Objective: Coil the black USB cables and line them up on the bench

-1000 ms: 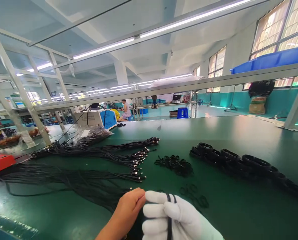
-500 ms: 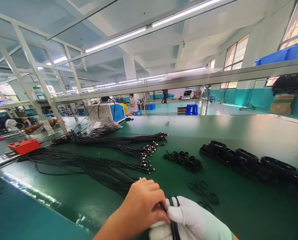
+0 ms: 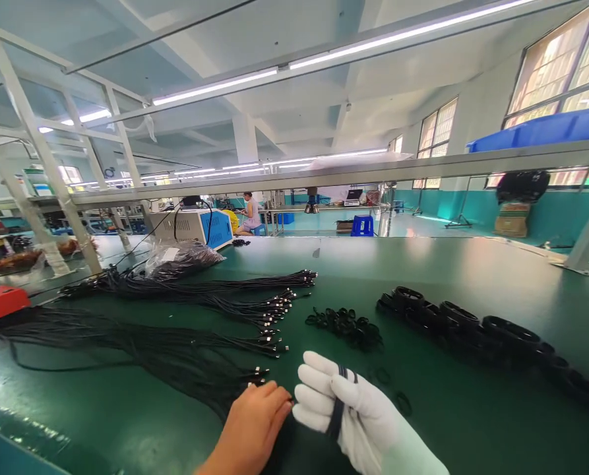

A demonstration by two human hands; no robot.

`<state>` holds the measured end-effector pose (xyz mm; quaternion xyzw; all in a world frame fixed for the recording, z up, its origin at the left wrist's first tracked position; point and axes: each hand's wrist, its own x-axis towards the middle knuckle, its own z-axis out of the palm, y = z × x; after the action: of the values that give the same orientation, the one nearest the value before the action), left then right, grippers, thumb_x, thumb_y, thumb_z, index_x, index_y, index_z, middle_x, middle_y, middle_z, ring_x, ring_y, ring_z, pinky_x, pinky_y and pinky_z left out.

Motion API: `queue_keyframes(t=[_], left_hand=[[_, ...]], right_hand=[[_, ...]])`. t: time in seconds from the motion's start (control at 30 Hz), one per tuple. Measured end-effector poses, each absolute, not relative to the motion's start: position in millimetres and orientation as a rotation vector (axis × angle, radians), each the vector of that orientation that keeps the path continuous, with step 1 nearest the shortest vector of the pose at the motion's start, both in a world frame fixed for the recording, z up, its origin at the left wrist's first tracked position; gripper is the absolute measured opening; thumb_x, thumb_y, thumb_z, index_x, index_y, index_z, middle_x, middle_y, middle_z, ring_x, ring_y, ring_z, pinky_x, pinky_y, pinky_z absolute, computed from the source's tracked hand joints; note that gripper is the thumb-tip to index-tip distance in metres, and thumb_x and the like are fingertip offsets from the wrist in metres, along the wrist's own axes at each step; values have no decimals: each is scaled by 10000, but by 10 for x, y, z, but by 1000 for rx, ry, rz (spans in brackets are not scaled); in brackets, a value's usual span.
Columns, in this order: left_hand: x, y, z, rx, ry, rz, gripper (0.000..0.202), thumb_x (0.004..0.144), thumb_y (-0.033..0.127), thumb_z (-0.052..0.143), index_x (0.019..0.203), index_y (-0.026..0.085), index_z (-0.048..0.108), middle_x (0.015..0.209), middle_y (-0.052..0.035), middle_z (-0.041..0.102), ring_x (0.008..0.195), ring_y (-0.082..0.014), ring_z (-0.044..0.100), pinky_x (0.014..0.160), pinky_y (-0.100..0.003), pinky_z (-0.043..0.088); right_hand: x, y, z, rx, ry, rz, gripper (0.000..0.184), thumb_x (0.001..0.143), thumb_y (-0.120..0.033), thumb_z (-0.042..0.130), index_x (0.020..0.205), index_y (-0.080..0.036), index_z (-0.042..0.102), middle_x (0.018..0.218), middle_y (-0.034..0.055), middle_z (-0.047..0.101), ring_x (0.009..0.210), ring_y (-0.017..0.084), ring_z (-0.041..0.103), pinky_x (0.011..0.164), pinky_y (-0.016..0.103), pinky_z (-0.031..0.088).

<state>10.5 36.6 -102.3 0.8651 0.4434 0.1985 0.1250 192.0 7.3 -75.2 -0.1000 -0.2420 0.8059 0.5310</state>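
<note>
My bare left hand [image 3: 259, 419] is over the table at the lower middle, beside the ends of black cables [image 3: 195, 376] with small metal plugs. Its fingers are curled and pressed together, and whatever they may hold is hidden. My right hand [image 3: 341, 402], in a white glove, is palm up just to the right. Black bands [image 3: 337, 415] run across its fingers and palm, with the thumb folded over them. Past the gloved hand lies a heap of small black rings [image 3: 348, 326], and a few loose rings [image 3: 403, 402] lie nearer.
Large black oval loops [image 3: 452, 323] form a row on the green table [image 3: 334, 264] at right. More plugged cables [image 3: 245, 300] lie at left, near a plastic bag [image 3: 183, 258], a blue-and-white machine [image 3: 192, 226] and a red box [image 3: 0, 305]. A person [image 3: 249, 212] sits far back.
My two hands have come apart: the left has moved left towards the cable ends, while the gloved right has opened out somewhat, black bands still on it. The view has turned to the right.
</note>
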Motion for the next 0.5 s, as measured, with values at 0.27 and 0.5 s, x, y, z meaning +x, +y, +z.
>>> queue_keyframes(t=[0.27, 0.5], left_hand=[[333, -11, -952, 2970, 1105, 865, 152, 802, 202, 533, 653, 196, 563, 617, 15, 631, 522, -137, 547, 536, -267, 307], [117, 248, -390, 2263, 1028, 535, 89, 679, 236, 741, 696, 187, 669, 690, 33, 631, 652, -120, 544, 616, -215, 374]], right_hand=[[1899, -18, -833, -696, -728, 1849, 468, 667, -310, 797, 1052, -129, 600, 927, 97, 649, 866, 206, 596, 810, 349, 411], [1791, -139, -836, -172, -742, 2482, 398, 644, -301, 798, 830, -88, 518, 656, -44, 352, 582, 53, 376, 572, 198, 272]])
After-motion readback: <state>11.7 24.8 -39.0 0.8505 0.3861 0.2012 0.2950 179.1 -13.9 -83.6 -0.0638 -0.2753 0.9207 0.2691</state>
